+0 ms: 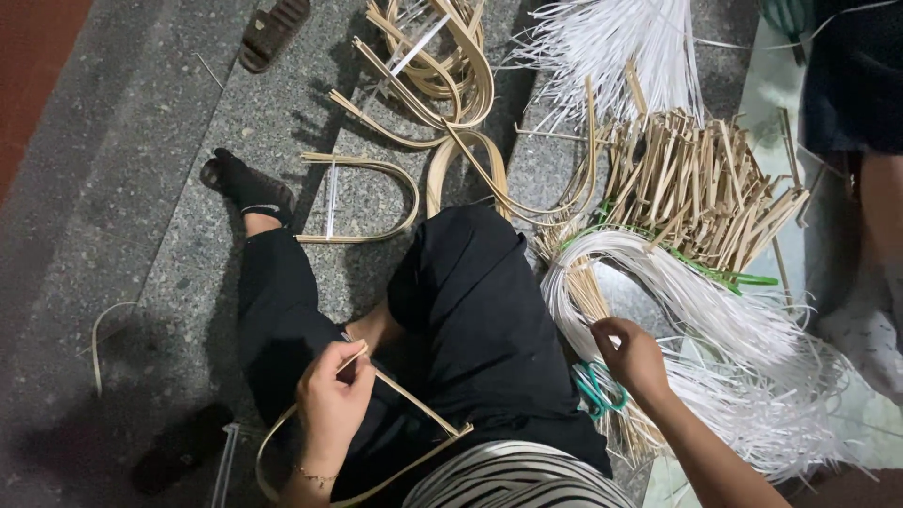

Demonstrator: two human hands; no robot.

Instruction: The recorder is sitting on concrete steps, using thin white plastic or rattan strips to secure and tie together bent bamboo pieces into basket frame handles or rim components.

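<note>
My left hand (332, 403) grips a bent loop of tan bamboo strip (414, 406) held over my lap; the loop's ends cross near my fingers. My right hand (633, 356) reaches to the right and pinches a thin white strand in a thick curved bundle of white strips (696, 301) lying on the floor. Green-handled scissors (595, 390) lie just under that hand. My legs in black trousers (470, 301) stretch forward.
Several bent U-shaped bamboo frames (442, 66) lie ahead on the stone floor, one (376, 202) near my socked foot (246, 188). A pile of short bamboo sticks (701, 183) sits right. Another person's leg (870, 113) stands far right. A sandal (273, 33) lies at top.
</note>
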